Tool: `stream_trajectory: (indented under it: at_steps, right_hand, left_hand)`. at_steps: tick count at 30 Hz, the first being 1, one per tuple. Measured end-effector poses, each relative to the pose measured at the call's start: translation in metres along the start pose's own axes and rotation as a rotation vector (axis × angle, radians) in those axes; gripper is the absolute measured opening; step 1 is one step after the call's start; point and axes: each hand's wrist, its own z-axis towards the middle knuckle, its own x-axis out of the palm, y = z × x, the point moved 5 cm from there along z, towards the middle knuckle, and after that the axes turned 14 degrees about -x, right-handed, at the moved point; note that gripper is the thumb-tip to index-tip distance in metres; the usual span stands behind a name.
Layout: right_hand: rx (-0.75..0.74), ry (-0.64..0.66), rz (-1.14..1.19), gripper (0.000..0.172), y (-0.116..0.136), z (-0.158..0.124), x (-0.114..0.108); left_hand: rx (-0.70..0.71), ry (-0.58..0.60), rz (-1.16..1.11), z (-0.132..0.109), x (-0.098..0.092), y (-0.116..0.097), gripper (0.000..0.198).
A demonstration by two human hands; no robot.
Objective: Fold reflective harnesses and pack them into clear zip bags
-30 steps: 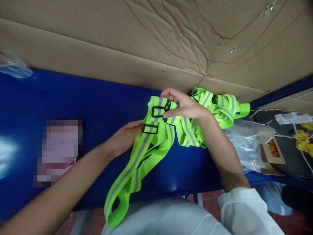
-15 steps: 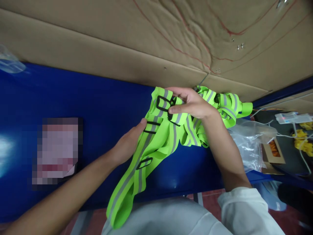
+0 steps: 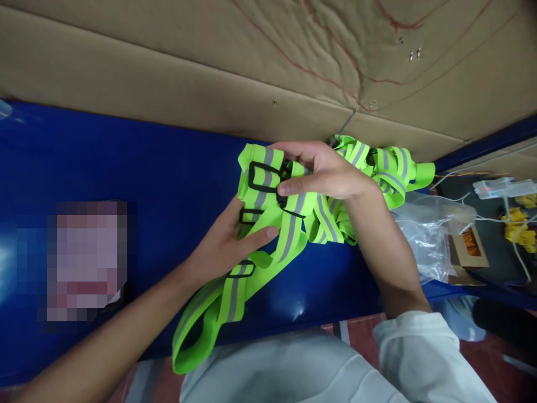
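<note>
A neon-green reflective strap [image 3: 293, 240] with a grey stripe and black buckles spans both hands above the blue table. My right hand [image 3: 323, 170] is closed on its folded upper part. The thumb presses beside a black buckle [image 3: 265, 177], and the fingers pass behind the strap. My left hand [image 3: 226, 240] wraps round the strap lower down, thumb across the front and fingertips hidden behind. Below it, near another black slider [image 3: 241, 270], a loop of the strap hangs over the table's front edge. More green straps [image 3: 388, 173] lie bunched to the right of my right hand.
The blue table [image 3: 168, 168] meets a brown paper-covered board [image 3: 188, 73] at the back. At left lies a blurred-out flat object [image 3: 88, 257]. Clear plastic bags [image 3: 423, 240], an open cardboard box [image 3: 467, 246], white cables and yellow pieces [image 3: 520, 224] are at right.
My left hand has moved from the strap's left edge to a grip round it, its thumb now across the front. The folded buckle end has shifted slightly left with my right hand.
</note>
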Motion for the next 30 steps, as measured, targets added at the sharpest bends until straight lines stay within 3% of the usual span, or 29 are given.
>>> stream_trajectory:
  at_steps: [6,10,15,19,22,27,30]
  right_hand:
    - [0.029,-0.029,0.054,0.054,0.007,0.000,0.004]
    - [0.053,-0.072,0.154,0.045,0.016,0.000,0.009]
    - [0.105,-0.121,0.204,0.045,0.021,-0.001,0.013]
    - [0.173,-0.161,0.184,0.047,0.016,0.000,0.013]
    - [0.177,-0.170,0.181,0.047,0.010,0.001,0.015]
    - [0.108,-0.140,0.171,0.045,0.005,0.004,0.018]
    - [0.096,-0.107,0.119,0.043,0.005,0.005,0.016]
  left_hand:
    - [-0.257,-0.007,-0.063,0.002,-0.012,0.016,0.048]
    - [-0.278,0.100,-0.174,-0.003,-0.018,0.017,0.046]
    - [-0.301,0.287,-0.165,-0.010,-0.013,0.012,0.071]
    - [-0.255,0.249,-0.147,-0.010,-0.008,0.012,0.069]
    - [-0.287,0.167,-0.274,-0.008,-0.005,0.018,0.066]
    - [-0.444,0.406,-0.403,-0.011,0.012,0.026,0.058]
    - [-0.397,0.326,-0.370,-0.011,0.009,0.026,0.057]
